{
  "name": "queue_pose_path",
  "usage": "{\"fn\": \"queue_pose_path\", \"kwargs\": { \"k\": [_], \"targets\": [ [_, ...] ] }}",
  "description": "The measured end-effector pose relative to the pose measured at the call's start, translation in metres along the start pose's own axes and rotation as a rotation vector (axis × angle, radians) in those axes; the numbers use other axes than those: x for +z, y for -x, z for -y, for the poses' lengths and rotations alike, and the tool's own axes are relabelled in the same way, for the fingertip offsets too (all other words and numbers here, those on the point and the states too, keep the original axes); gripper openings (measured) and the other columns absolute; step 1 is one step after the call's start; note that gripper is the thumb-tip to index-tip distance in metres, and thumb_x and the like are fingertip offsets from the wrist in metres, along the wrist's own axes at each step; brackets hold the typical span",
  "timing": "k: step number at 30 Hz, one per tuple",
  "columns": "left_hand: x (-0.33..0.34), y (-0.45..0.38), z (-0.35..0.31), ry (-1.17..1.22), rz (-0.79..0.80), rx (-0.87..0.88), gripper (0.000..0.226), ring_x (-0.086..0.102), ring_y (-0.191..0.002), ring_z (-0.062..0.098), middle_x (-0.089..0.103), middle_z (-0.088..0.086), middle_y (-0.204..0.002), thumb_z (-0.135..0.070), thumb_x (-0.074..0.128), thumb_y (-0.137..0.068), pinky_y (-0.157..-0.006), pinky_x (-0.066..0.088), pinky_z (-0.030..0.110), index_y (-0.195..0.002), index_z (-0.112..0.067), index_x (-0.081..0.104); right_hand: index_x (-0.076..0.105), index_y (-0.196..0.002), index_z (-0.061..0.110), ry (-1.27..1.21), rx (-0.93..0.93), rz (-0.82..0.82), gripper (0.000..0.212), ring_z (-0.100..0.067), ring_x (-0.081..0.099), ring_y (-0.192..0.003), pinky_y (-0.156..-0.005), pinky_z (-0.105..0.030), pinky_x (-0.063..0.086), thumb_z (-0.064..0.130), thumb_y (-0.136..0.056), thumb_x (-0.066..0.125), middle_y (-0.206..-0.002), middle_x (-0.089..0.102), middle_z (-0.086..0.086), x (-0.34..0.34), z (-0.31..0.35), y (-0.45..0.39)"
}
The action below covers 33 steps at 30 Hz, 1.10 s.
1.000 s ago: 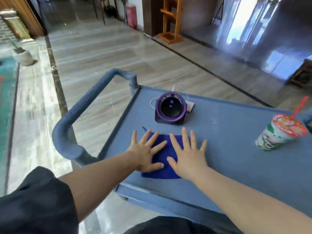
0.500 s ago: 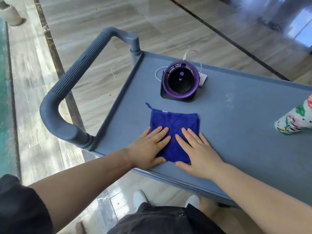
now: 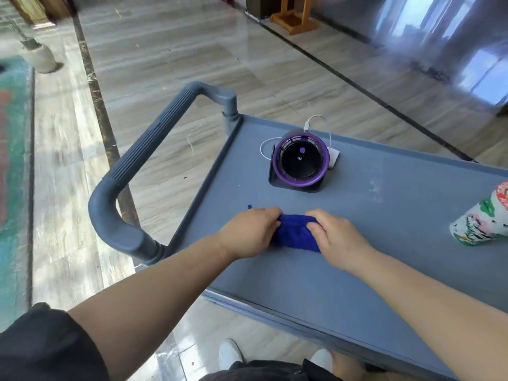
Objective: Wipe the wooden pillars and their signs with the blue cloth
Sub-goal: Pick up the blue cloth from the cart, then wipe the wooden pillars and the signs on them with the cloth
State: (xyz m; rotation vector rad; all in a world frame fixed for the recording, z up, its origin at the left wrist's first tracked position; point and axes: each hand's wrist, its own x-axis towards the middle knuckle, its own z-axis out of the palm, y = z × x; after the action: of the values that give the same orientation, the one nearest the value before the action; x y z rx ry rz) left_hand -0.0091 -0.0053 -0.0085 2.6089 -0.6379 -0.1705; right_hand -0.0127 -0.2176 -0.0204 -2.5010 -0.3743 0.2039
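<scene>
Head view, one entry per item, each placed against the purple-ringed fan [image 3: 300, 164].

Surface [image 3: 384, 243]: grey top of a cart, raised lip at the edges; carries everything listed below.

Blue cloth [image 3: 295, 235]: bunched on the surface, just nearer me than the fan, apart from it, between my two hands.

My left hand [image 3: 248, 231]: nearer me than the fan and to its left; fingers curled, grip closed round the cloth's left end.

My right hand [image 3: 336, 234]: nearer me than the fan and slightly to its right; fingers curled, grip closed round the cloth's right end.

Fan: round, black centre, on a dark base, white cable [image 3: 313, 122] looping behind it.

Patterned cup [image 3: 483, 221]: well to the right of the fan, at the frame edge, partly cut off.

Cart handle [image 3: 143, 166]: ribbed grey bar, well to the left of the fan, beyond the surface edge.

Wooden stand [image 3: 295, 15]: far beyond the fan, on the floor; signs not discernible.
</scene>
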Motion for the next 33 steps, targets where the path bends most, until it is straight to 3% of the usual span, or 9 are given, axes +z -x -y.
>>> {"fn": "queue_pose_path", "kwargs": {
  "k": [4,8,11,15,18,23,26,30,33],
  "targets": [
    [-0.024,0.006,0.003,0.259,0.081,-0.056,0.021,0.059,-0.083,0.021,0.064,0.001,-0.087,-0.035,0.049,-0.093,-0.066,0.039,0.024,-0.100,-0.016,0.056,0.060,-0.103,0.034,-0.391,0.181,0.090,0.024,-0.006,0.062,-0.091,-0.077,-0.023,0.046,0.045,-0.082,0.055,-0.097,0.068,0.014,-0.019,0.018,-0.009],
    [-0.047,0.013,0.007,0.370,0.224,-0.120,0.028,0.057,-0.072,0.001,0.064,-0.012,-0.082,-0.046,0.071,-0.071,-0.061,0.044,0.014,-0.092,-0.033,0.058,0.065,-0.112,0.014,-1.054,0.291,0.416,0.045,-0.029,0.066,-0.102,-0.087,-0.044,0.053,0.019,-0.069,0.074,-0.112,0.069,-0.015,-0.029,0.029,-0.010],
    [-0.062,0.019,0.012,0.349,0.161,-0.177,0.017,0.054,-0.063,-0.002,0.059,-0.015,-0.071,-0.042,0.070,-0.074,-0.055,0.042,0.013,-0.077,-0.036,0.055,0.063,-0.117,0.003,-1.227,0.268,0.629,0.046,-0.034,0.064,-0.101,-0.078,-0.041,0.053,0.012,-0.073,0.071,-0.116,0.064,-0.024,-0.026,0.042,-0.021],
    [-0.090,0.044,0.019,0.373,0.015,-0.347,0.016,0.057,-0.068,0.003,0.061,-0.011,-0.076,-0.033,0.068,-0.076,-0.057,0.045,0.016,-0.084,-0.027,0.056,0.064,-0.115,0.000,-1.262,0.239,0.708,0.044,-0.040,0.063,-0.099,-0.080,-0.046,0.052,0.007,-0.071,0.071,-0.116,0.062,-0.030,-0.008,0.082,-0.054],
    [-0.123,0.077,0.022,0.287,-0.171,-0.516,0.014,0.056,-0.071,0.000,0.062,-0.010,-0.079,-0.031,0.066,-0.076,-0.062,0.044,0.013,-0.082,-0.029,0.053,0.060,-0.121,0.001,-1.322,0.106,0.774,0.044,-0.043,0.060,-0.109,-0.089,-0.050,0.050,0.002,-0.077,0.064,-0.119,0.061,-0.031,0.012,0.128,-0.083],
    [-0.243,0.193,0.002,-0.040,-0.392,-0.830,0.016,0.054,-0.081,0.021,0.058,0.001,-0.086,-0.028,0.064,-0.079,-0.065,0.039,0.029,-0.087,-0.025,0.051,0.070,-0.107,0.009,-1.176,-0.406,0.917,0.033,-0.027,0.068,-0.098,-0.075,-0.034,0.057,0.012,-0.075,0.063,-0.105,0.072,-0.018,0.016,0.298,-0.100],
    [-0.303,0.262,-0.053,-0.264,-0.505,-0.992,0.018,0.050,-0.076,0.019,0.054,-0.002,-0.083,-0.031,0.065,-0.080,-0.056,0.034,0.027,-0.089,-0.023,0.052,0.070,-0.105,0.012,-1.107,-0.649,0.984,0.026,-0.028,0.068,-0.097,-0.079,-0.046,0.054,0.010,-0.081,0.061,-0.103,0.073,-0.015,-0.003,0.396,-0.074],
    [-0.340,0.338,-0.151,-0.432,-0.679,-1.164,0.016,0.053,-0.068,0.012,0.056,-0.009,-0.075,-0.039,0.065,-0.078,-0.054,0.039,0.024,-0.083,-0.030,0.053,0.073,-0.094,0.018,-1.090,-0.881,1.169,0.026,-0.035,0.071,-0.082,-0.060,-0.036,0.058,0.017,-0.068,0.068,-0.095,0.073,-0.020,-0.037,0.488,-0.011],
    [-0.342,0.383,-0.219,-0.542,-0.754,-1.295,0.016,0.055,-0.067,0.010,0.060,-0.006,-0.077,-0.041,0.062,-0.079,-0.053,0.039,0.024,-0.085,-0.026,0.056,0.074,-0.088,0.021,-1.054,-1.094,1.204,0.028,-0.030,0.072,-0.077,-0.058,-0.032,0.056,0.022,-0.060,0.074,-0.088,0.074,-0.016,-0.058,0.531,0.043]
  ]
}}
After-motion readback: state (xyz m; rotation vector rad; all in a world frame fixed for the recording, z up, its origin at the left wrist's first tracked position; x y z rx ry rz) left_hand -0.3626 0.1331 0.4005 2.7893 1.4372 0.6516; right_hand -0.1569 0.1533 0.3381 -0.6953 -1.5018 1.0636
